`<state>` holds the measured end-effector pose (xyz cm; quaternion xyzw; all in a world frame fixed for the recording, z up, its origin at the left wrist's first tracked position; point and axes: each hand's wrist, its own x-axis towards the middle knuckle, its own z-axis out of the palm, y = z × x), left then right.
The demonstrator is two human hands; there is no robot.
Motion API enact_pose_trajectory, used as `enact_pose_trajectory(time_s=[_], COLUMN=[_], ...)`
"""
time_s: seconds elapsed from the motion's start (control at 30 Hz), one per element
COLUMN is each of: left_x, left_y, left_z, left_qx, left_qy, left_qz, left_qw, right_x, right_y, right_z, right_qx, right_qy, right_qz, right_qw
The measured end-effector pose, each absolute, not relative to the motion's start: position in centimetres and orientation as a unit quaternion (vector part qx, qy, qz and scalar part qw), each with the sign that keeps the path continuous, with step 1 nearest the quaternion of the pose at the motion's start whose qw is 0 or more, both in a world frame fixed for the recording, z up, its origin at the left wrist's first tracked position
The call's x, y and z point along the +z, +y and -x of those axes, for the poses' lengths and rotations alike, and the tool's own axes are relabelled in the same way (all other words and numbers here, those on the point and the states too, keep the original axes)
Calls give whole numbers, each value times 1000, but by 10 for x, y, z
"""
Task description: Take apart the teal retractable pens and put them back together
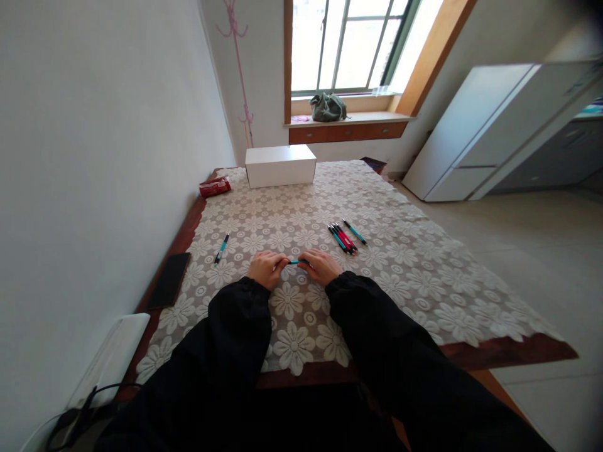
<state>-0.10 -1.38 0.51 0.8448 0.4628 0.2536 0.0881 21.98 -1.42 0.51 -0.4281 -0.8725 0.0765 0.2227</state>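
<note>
Fingers of the left hand and right hand pinch opposite ends of a teal pen, held level just above the lace cloth on the bench. A pile of pens lies to the right, a single pen left, a white box beyond.

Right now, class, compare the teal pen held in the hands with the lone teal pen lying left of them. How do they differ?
The held pen is gripped at both ends by the left hand and right hand; the lone pen lies untouched on the lace tablecloth. The held pen runs sideways and is mostly hidden; the lone pen points away at a slant and shows fully. Both are teal.
</note>
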Motion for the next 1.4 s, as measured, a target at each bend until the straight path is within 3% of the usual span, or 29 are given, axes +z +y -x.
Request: enact_pose_trajectory(time_s=[0.47, 0.7, 0.97, 1.2, 1.4], left_x=[8, 7, 4, 6, 7], left_y=[-14, -11, -6, -7, -7], left_z=[1, 2, 2, 2, 3], left_qx=[301, 387, 474, 432, 458], left_qy=[442, 489, 508, 533, 510], left_qz=[-840, -767, -644, -655, -641], left_qw=[97, 149, 322, 318, 344], right_x=[6, 9, 11, 12, 10], right_y=[-14, -9, -6, -9, -9], right_z=[-220, -231, -231, -228, -229], right_qx=[126, 111, 197, 228, 216], right_qy=[-856, -817, -734, -709, -727], right_qz=[469, 485, 466, 450, 468], right_qw=[180, 290, 453, 493, 453])
